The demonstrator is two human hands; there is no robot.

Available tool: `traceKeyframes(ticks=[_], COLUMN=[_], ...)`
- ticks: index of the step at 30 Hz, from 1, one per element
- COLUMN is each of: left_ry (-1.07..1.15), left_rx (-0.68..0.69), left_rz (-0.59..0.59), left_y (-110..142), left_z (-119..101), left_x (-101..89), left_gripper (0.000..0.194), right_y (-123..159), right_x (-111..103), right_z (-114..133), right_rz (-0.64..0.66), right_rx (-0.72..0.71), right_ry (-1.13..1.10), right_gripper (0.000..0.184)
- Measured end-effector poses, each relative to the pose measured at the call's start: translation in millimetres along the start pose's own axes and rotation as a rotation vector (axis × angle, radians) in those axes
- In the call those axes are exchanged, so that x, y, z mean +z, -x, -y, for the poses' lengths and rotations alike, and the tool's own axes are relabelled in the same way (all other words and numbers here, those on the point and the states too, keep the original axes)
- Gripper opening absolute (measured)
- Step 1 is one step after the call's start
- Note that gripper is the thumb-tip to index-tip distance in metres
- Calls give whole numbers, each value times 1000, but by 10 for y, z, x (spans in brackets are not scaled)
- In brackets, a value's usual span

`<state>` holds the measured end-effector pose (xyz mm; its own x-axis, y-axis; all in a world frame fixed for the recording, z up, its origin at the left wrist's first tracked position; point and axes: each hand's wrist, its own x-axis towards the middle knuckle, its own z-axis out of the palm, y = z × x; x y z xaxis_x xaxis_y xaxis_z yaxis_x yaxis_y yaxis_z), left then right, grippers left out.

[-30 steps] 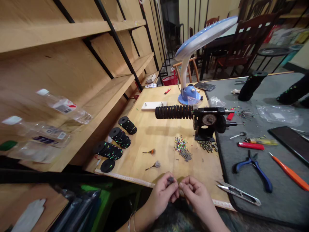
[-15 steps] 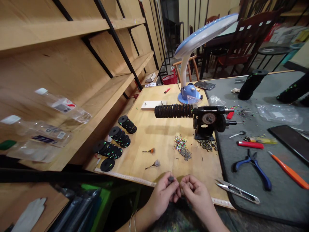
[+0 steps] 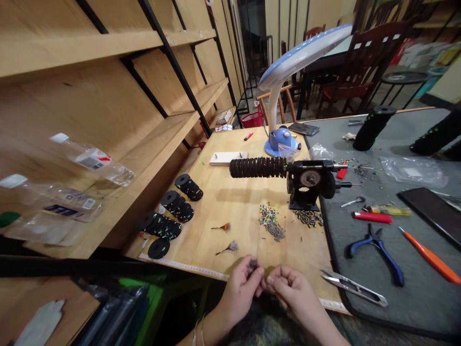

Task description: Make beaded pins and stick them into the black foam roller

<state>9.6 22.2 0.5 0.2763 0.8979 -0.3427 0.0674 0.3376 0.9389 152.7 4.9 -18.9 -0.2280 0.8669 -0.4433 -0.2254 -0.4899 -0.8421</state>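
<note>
Both hands meet low in the view, over the table's near edge. My left hand [image 3: 245, 287] is closed, and a small dark grey bundle [image 3: 254, 263] pokes up between its fingers; its exact kind is too small to make out. Close by on the right, my right hand [image 3: 292, 289] is pinched shut, fingertips facing the left ones across a narrow gap. Whatever it pinches is hidden. Beyond the hands lie a grey feathery tuft on a stem [image 3: 232, 246], an orange-tipped tuft [image 3: 225, 226], a heap of coloured beads [image 3: 268, 214] and small grey pieces [image 3: 276, 231].
A black winding machine [image 3: 309, 180] carries a row of black foam spools [image 3: 257, 167]. More spools [image 3: 163, 226] stand at left. Thread snips [image 3: 355, 287], blue pliers [image 3: 376, 250] and an orange-handled tool [image 3: 430, 254] lie right on a grey mat [image 3: 406, 317]. A lamp [image 3: 281, 139] stands behind.
My fingertips have drawn slightly apart, my right hand shifting a little to the right. The dark bundle stays in my left hand. The camera view has shifted slightly.
</note>
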Motion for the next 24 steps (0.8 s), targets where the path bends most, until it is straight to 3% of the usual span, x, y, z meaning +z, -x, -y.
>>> traceKeyframes(ticks=[4,14,24], left_ry=[-79,-568,-591], left_rx=[76,368,381], left_rz=[-7,-80,-93], left_y=[13,22,40], left_z=[58,90,61], left_x=[-25,-111,-106], left_gripper=[34,16,11], right_y=[4,40,11], right_x=[-1,10,-12], right_z=[25,136,88], right_rz=[53,155,188], right_rx=[25,140,150], right_ry=[-38,-259,-299], right_gripper=[51,36,37])
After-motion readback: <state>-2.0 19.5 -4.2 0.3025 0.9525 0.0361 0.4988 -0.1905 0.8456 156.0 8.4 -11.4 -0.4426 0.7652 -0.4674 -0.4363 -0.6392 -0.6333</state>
